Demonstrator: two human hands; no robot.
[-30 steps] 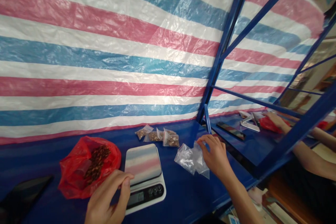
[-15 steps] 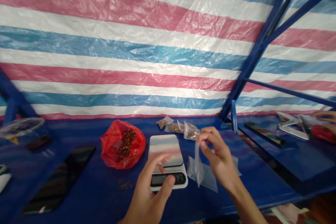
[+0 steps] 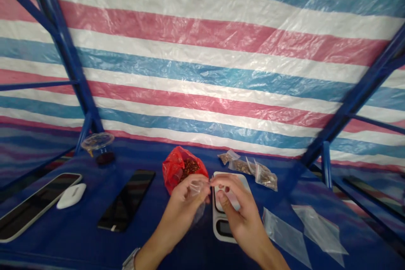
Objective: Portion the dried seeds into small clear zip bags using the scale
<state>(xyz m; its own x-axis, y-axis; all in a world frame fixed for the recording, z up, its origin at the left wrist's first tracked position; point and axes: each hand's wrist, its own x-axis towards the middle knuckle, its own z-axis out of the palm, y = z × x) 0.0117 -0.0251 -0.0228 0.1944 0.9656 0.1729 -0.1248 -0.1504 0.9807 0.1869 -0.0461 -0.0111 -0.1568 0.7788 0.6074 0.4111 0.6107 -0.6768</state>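
Observation:
My left hand [image 3: 185, 204] is closed on a small clear plastic bag [image 3: 196, 187], whose lower part hangs below the fingers. My right hand [image 3: 238, 206] is curved beside it over the kitchen scale [image 3: 218, 223]; its index fingertip meets the bag's edge by the left fingers, while its thumb stands apart. Just behind my left hand is a red plastic bag [image 3: 172, 171] with brown dried pieces [image 3: 191, 166] in it. Part of the scale's platform and display is hidden by my right hand.
Filled small bags [image 3: 265, 177] lie behind the scale, flat clear bags [image 3: 286, 234] to its right. Leftward are a black phone [image 3: 126, 202], a white case [image 3: 72, 196], another phone [image 3: 31, 206] and a lidded cup [image 3: 103, 152]. Blue frame bars [image 3: 71, 59] stand before striped sheeting.
The view has swung left. The small bag has passed from my right hand to my left, near the red bag. My right hand has come over the scale, close to my left.

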